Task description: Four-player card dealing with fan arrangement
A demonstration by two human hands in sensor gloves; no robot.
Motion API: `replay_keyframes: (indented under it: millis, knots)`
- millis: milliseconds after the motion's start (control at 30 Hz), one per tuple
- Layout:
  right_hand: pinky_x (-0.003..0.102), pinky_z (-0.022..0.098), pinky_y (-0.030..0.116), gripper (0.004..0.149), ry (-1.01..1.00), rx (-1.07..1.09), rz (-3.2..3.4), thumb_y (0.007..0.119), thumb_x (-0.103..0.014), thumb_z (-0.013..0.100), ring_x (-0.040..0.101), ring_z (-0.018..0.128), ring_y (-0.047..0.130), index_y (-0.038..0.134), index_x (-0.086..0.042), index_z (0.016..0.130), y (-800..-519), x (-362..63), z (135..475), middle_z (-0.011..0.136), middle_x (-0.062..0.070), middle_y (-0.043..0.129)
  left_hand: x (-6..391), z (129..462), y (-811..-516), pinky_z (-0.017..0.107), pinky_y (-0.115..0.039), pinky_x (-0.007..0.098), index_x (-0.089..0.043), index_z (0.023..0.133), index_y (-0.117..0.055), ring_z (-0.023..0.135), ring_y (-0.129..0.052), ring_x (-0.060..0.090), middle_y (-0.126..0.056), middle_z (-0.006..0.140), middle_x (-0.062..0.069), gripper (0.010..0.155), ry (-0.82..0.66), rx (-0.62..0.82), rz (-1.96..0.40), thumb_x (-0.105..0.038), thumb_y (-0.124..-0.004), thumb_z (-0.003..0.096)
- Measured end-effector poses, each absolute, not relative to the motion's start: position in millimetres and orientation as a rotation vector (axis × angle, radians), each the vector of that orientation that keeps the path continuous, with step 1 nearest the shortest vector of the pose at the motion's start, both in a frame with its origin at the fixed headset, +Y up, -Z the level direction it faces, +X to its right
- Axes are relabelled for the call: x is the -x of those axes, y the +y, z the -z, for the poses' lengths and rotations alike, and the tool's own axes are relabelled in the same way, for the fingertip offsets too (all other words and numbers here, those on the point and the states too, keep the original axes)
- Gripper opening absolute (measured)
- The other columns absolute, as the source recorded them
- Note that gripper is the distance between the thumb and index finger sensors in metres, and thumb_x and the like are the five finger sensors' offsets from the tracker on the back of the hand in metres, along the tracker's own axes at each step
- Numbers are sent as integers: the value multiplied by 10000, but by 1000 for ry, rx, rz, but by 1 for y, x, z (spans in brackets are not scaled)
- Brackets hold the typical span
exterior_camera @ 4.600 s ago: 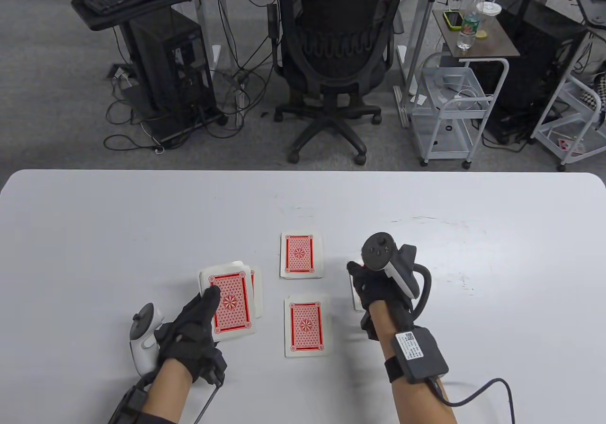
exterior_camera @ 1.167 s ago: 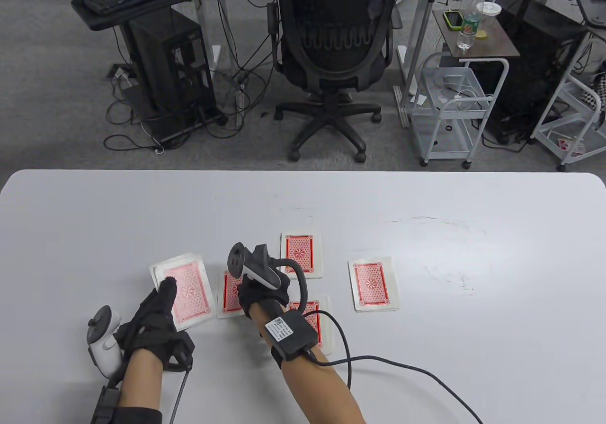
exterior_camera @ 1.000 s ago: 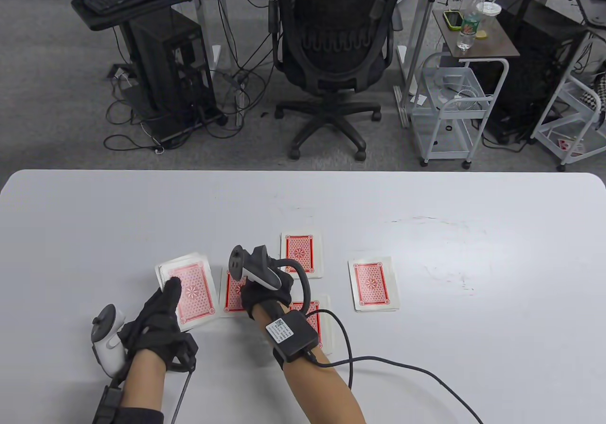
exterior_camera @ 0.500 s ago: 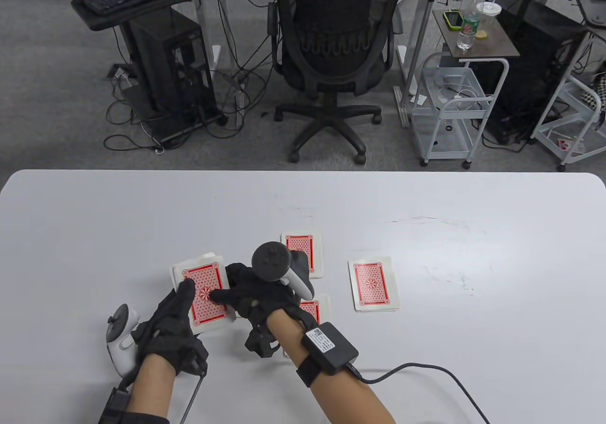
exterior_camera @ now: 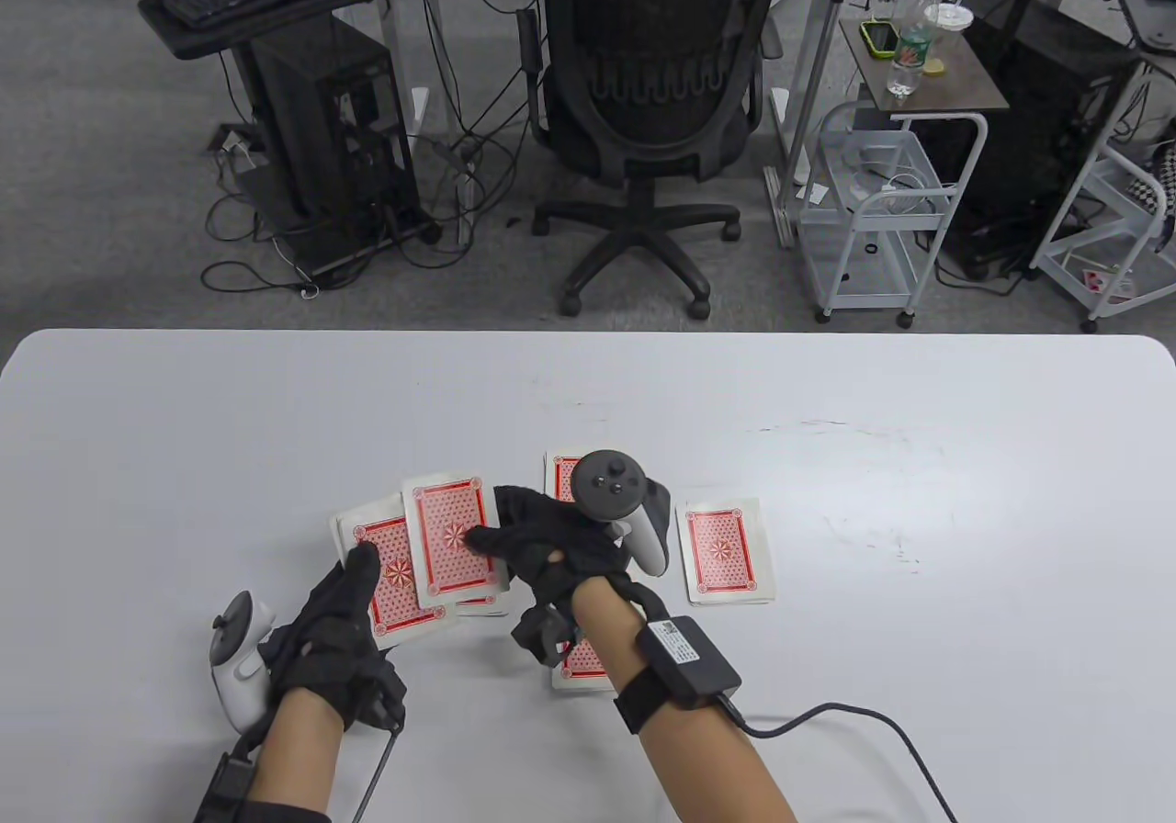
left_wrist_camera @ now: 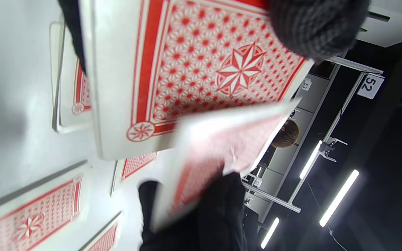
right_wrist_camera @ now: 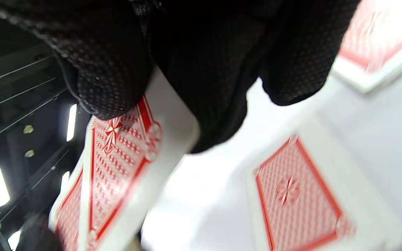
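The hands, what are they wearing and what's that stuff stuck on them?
Both the left hand and the right hand wear black knitted gloves with tiny dots on the fingers. A white and dark grey tracker sits on each. A black box with a white label is strapped to the right wrist, trailing a black cable.

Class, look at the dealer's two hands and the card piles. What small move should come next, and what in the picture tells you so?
Probably the right hand carries the card it pinches to one of the piles, perhaps the far pile. The card is already drawn off the deck gripped by the left hand, lifted and not yet laid down.
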State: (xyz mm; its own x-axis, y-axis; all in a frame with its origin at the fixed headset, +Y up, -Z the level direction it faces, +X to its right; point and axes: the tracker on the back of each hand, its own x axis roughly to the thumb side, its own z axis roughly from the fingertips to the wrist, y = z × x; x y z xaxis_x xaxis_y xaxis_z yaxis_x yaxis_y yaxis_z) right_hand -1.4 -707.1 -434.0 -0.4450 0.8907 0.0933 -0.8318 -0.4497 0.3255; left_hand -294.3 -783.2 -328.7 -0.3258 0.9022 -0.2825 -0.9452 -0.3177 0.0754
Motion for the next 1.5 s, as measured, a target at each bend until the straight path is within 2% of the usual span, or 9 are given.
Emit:
replay_keyframes:
  millis: [200,300,500,667,867,1067,1300,1400,1500]
  knots:
    - [539,469,758,721,169,-120,-2301,892,-322,481,145,329,991,546,-22,1038,-703,-31,485,736,39,862,300,330,-788,514,-884,440,-339,920,-762,727,-1026,245,-932,874,-88,483,308,215,-1894,-567,-760,494]
    - [540,468,754,748,256,11,-2484,891,-323,481,142,311,980,512,-22,1051,-719,-37,507,741,42,844,303,331,-788,514,-884,439,-339,919,-762,727,-1026,246,-931,876,-88,483,312,205,-1900,-568,-761,494]
    - [527,463,759,777,338,203,-2906,905,-368,465,120,293,967,519,-37,1053,-747,-35,525,708,27,852,308,332,-790,514,-884,439,-337,920,-762,724,-1027,246,-931,875,-88,484,337,192,-1888,-568,-762,494]
    - [518,478,755,800,329,217,-3127,899,-453,445,101,311,959,545,-76,1055,-754,-31,525,703,16,856,307,333,-791,517,-882,438,-339,921,-760,726,-1027,246,-930,876,-90,483,335,206,-1878,-569,-761,496]
    - [547,511,725,728,279,-8,-2886,839,-463,505,151,415,973,543,-109,1068,-722,-22,504,793,65,812,304,333,-791,516,-883,439,-338,920,-762,725,-1026,247,-930,876,-90,484,326,210,-1868,-570,-761,496]
    - [562,521,717,661,319,-299,-2425,774,-469,554,199,503,989,569,-92,1057,-698,7,452,852,117,787,294,331,-789,505,-885,444,-330,912,-774,712,-1033,251,-942,862,-82,483,301,210,-1851,-567,-771,490]
    - [635,561,645,750,292,-434,-2211,844,-492,500,304,687,900,532,-75,1039,-711,38,394,903,117,693,278,328,-786,497,-893,436,-332,901,-785,701,-1041,238,-952,849,-87,479,244,249,-1859,-569,-784,485]
    - [614,534,693,629,224,-393,-2197,899,-393,469,243,589,969,631,-102,958,-720,39,381,795,54,788,269,327,-786,495,-896,432,-335,896,-789,699,-1043,233,-954,844,-89,475,219,274,-1845,-569,-788,483]
    - [587,517,733,577,143,-337,-2176,925,-367,436,216,519,1034,722,-98,905,-723,31,377,726,38,866,267,326,-785,492,-896,432,-330,895,-792,695,-1045,234,-957,842,-84,477,218,271,-1819,-566,-791,480]
